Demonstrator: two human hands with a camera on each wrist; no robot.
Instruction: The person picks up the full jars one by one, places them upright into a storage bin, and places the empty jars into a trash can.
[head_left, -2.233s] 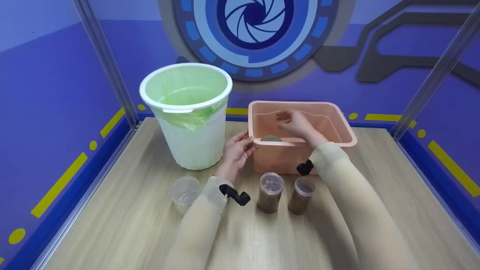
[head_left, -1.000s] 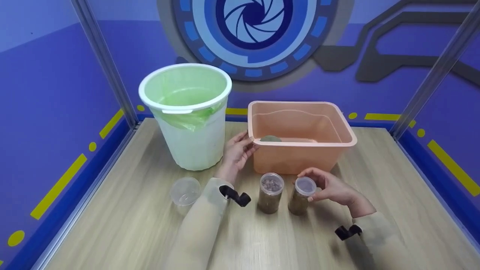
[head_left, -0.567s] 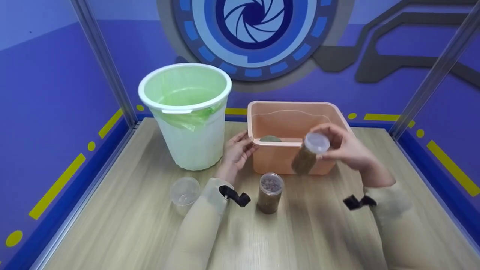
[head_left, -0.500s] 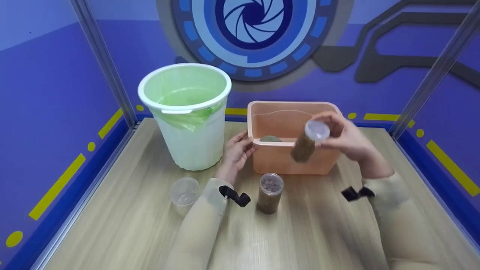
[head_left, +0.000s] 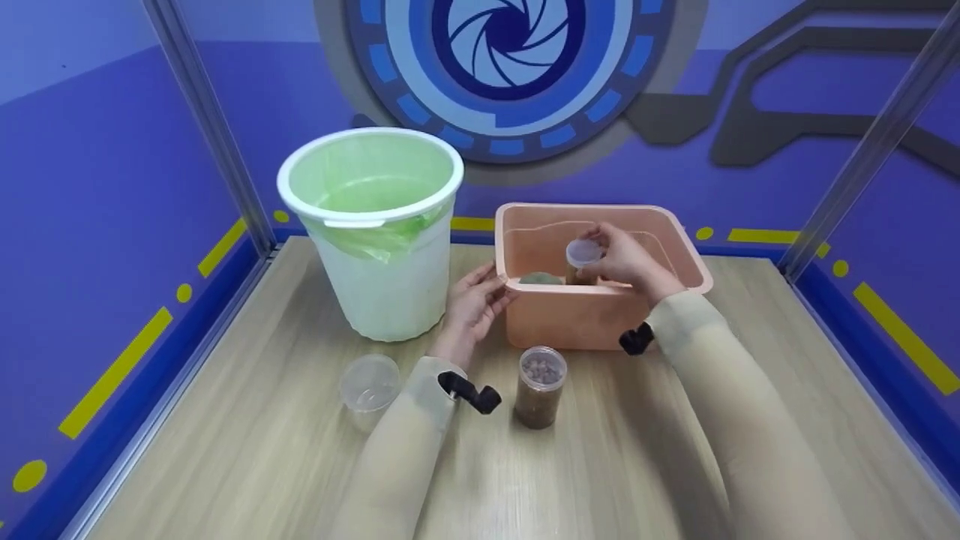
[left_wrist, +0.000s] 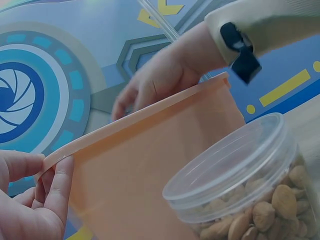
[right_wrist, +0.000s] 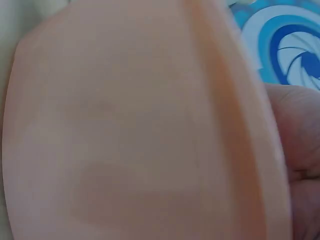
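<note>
We judge the step in hand to be the placing of a lidded jar (head_left: 584, 253) inside the salmon-pink bin (head_left: 592, 321), right of centre in the head view. The right hand (head_left: 621, 259) reaches over the front rim, its thumb and fingers clamped on the jar near the lid. In the right wrist view the wall of the bin hides most of that grip. At the near left corner, the left hand (head_left: 474, 304) pinches the rim; the left wrist view shows its thumb above and its fingers beneath.

The next move, we think, calls for seating the jar's base squarely beside the greenish round thing (head_left: 540, 278) at the bin's left end, and only then loosening the right fingers. We cannot see whether the base touches the floor, since the front wall cuts it off.

The jar looks upright or nearly so, with a pale, cloudy lid and clear sides over brownish contents too small to make out. A second jar (head_left: 539, 397) stands below the bin in the frame, at lower centre; the left wrist view shows tan, nut-like pieces under its clear top. It looks rigid and easy to grasp.
</note>
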